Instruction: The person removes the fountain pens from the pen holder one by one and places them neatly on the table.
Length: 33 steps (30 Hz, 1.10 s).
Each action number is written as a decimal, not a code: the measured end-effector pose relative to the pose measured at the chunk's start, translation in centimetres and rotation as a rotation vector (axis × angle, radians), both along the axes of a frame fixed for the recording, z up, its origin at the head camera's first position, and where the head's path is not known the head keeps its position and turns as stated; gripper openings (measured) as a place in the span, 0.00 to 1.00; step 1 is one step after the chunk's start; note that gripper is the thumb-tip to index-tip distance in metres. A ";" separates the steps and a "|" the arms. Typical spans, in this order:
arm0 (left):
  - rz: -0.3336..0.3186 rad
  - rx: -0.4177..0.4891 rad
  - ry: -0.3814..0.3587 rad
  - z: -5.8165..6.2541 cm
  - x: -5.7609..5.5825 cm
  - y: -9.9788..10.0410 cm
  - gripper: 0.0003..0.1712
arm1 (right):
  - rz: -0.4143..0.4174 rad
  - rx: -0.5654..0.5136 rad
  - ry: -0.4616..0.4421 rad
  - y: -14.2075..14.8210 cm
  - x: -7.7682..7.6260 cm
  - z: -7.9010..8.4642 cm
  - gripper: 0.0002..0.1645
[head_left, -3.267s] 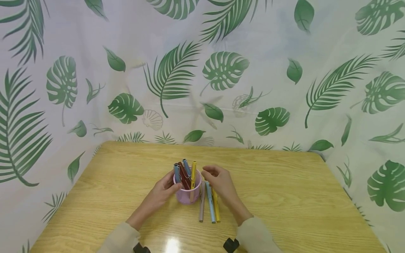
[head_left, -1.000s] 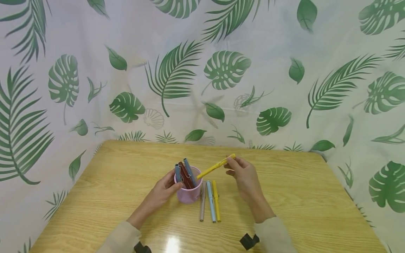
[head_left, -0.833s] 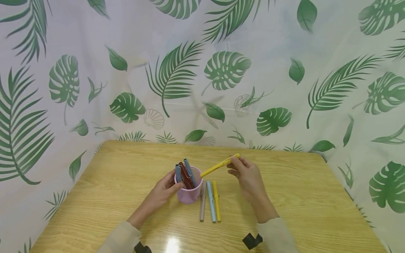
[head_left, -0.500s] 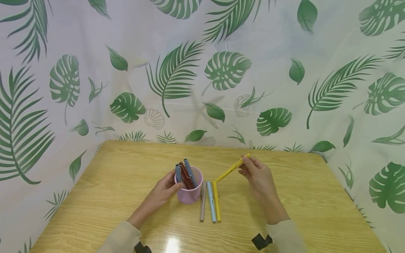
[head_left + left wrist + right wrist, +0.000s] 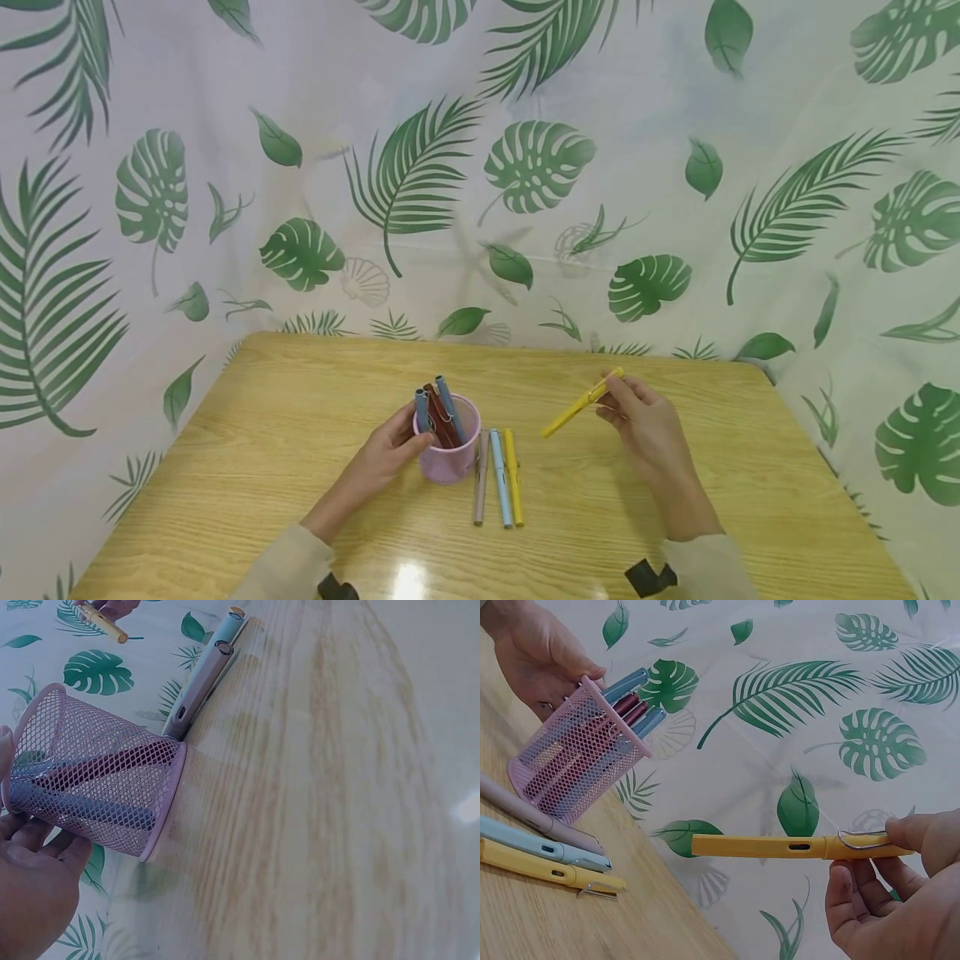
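A pink mesh pen cup (image 5: 447,467) stands on the table, and my left hand (image 5: 382,454) grips its left side, thumb at the rim. Inside it lean blue pens (image 5: 451,408) and dark red pens (image 5: 634,712). My right hand (image 5: 654,429) pinches a yellow pen (image 5: 577,408) by its clip end, tilted in the air to the right of the cup. On the table beside the cup lie a greyish-mauve pen (image 5: 481,483), a light blue pen (image 5: 500,483) and a second yellow pen (image 5: 513,483), side by side.
The wooden table (image 5: 300,383) reaches back to a white cloth backdrop (image 5: 450,200) printed with green leaves. Light glares off the table near its front edge. A black wrist camera mount (image 5: 649,577) sits beside the right sleeve.
My right hand has pulled the yellow pen up out of the cup and carried it rightward, past the pens on the table. My left hand has stayed on the cup.
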<state>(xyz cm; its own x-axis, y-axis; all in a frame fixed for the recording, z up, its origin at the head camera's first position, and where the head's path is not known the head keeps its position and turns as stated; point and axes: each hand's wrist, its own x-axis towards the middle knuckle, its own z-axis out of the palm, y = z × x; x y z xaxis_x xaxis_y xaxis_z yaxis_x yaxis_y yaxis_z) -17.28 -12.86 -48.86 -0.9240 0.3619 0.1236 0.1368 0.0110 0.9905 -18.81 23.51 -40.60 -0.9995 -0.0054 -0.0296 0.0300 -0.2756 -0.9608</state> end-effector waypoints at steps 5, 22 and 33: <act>0.007 -0.002 0.007 -0.1 -0.1 0.0 0.40 | 0.008 0.025 0.011 0.5 0.3 -0.1 0.09; -0.001 0.008 0.016 0.0 -0.1 0.1 0.41 | 0.059 0.201 0.025 1.0 0.4 -1.7 0.14; 0.006 0.002 0.014 0.0 -0.1 0.1 0.41 | 0.114 0.242 0.001 0.4 0.2 -3.4 0.15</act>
